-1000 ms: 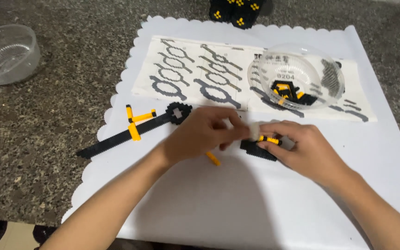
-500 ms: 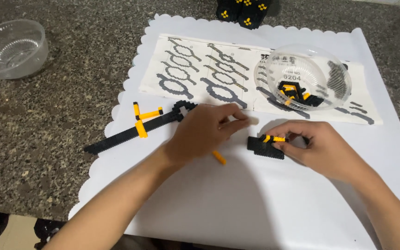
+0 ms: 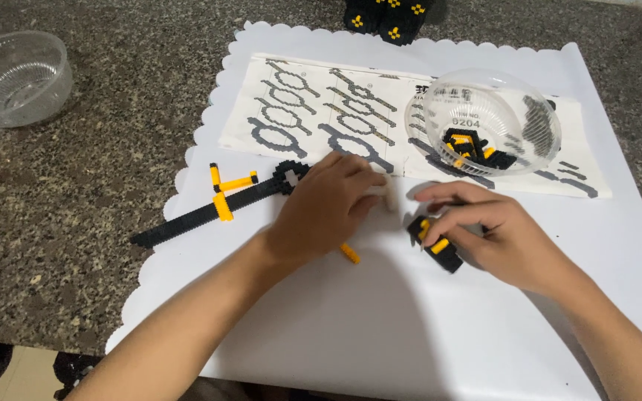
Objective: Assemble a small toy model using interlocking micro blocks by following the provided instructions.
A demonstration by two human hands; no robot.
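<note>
My right hand [image 3: 495, 238] grips small black-and-yellow brick assembly [image 3: 435, 243], fingers curled over it, on white scalloped paper mat [image 3: 410, 327]. My left hand [image 3: 325, 208] lies knuckles-up just beside it, fingers bent; whether it pinches anything, cannot tell. Small yellow brick piece [image 3: 349, 254] pokes out beneath left palm. Long black-and-yellow brick sword [image 3: 217, 204] left of it. Clear plastic bowl holding bricks [image 3: 492, 122] sits on printed instruction sheet [image 3: 321, 111] beyond.

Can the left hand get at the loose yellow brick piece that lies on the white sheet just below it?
Probably yes. The yellow brick piece lies in the open on the white sheet, right at the heel of the left hand. Nothing covers it, and the right hand is off to the side.
</note>
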